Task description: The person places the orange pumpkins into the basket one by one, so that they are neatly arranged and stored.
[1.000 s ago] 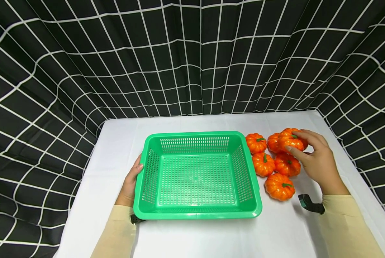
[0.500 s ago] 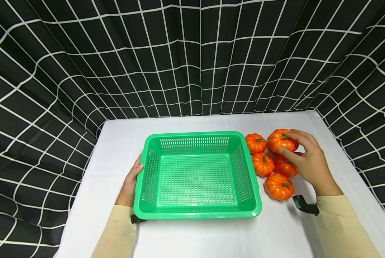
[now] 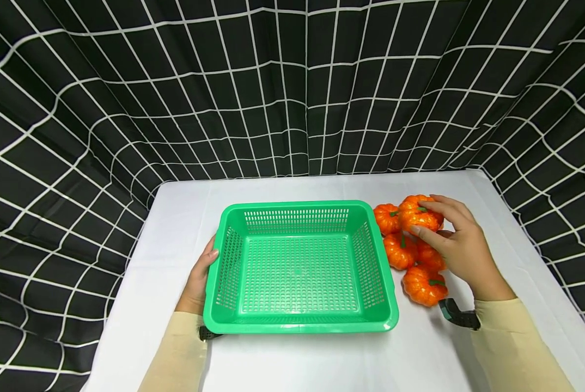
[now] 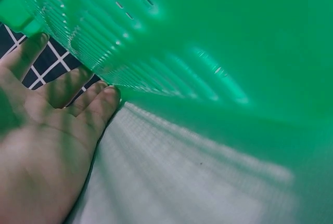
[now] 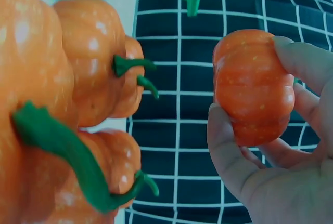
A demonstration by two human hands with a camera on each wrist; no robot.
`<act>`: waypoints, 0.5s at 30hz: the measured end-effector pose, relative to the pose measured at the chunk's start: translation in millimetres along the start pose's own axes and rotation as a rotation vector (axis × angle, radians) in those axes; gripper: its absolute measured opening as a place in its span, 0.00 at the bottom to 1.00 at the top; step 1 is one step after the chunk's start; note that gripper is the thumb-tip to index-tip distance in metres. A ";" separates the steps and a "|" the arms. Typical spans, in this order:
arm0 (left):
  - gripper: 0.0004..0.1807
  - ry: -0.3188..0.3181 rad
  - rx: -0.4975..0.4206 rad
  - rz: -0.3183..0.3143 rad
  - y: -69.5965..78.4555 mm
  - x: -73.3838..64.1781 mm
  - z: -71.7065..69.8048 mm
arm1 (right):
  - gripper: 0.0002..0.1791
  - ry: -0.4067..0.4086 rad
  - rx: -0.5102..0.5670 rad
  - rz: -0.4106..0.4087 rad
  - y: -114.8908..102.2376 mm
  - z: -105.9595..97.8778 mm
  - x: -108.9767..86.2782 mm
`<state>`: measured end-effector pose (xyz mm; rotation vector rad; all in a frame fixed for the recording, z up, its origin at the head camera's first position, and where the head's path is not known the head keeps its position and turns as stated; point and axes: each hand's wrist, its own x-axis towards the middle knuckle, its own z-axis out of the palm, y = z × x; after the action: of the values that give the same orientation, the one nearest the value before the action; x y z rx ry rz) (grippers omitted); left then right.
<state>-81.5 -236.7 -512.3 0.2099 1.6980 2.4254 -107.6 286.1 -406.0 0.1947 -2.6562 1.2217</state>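
Note:
An empty green plastic basket (image 3: 297,328) with slotted walls sits on the white-covered table. My left hand (image 3: 194,283) grips its left side, the thumb at the rim. In the left wrist view, the fingers of that hand (image 4: 47,141) reach the basket's outer wall (image 4: 171,42). My right hand (image 3: 464,250) holds a small orange pumpkin (image 3: 417,211) between thumb and fingers, raised above the others. The right wrist view has this pumpkin (image 5: 252,86) clear of the pile. Below it lie more pumpkins, including one at the front (image 3: 422,286) and one beside the basket (image 3: 399,251).
Another pumpkin (image 3: 384,218) lies by the basket's far right corner, partly covered by the held one. Dark grid-patterned cloth (image 3: 273,98) hangs behind and at both sides. White tablecloth (image 3: 175,218) shows left of the basket.
My right hand has carried the held pumpkin leftward, toward the basket, over the other pumpkins. My left hand and the basket have stayed in place.

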 end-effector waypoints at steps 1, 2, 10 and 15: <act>0.39 0.003 0.000 0.000 0.0 0.1 0.1 | 0.31 -0.002 0.005 -0.012 -1.0 1.3 -0.2; 0.39 0.008 0.004 -0.001 0.1 0.2 0.4 | 0.31 -0.007 0.008 -0.023 -1.7 2.7 -0.6; 0.39 0.003 -0.009 -0.019 2.8 -0.7 2.5 | 0.31 -0.037 0.027 -0.105 -8.7 15.9 -3.1; 0.39 0.012 -0.017 -0.026 1.8 -0.6 2.1 | 0.30 -0.055 0.047 -0.137 -17.2 21.2 -1.0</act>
<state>-80.6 -235.5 -509.9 0.1701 1.6742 2.4259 -105.9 258.9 -407.1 0.4163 -2.6114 1.2530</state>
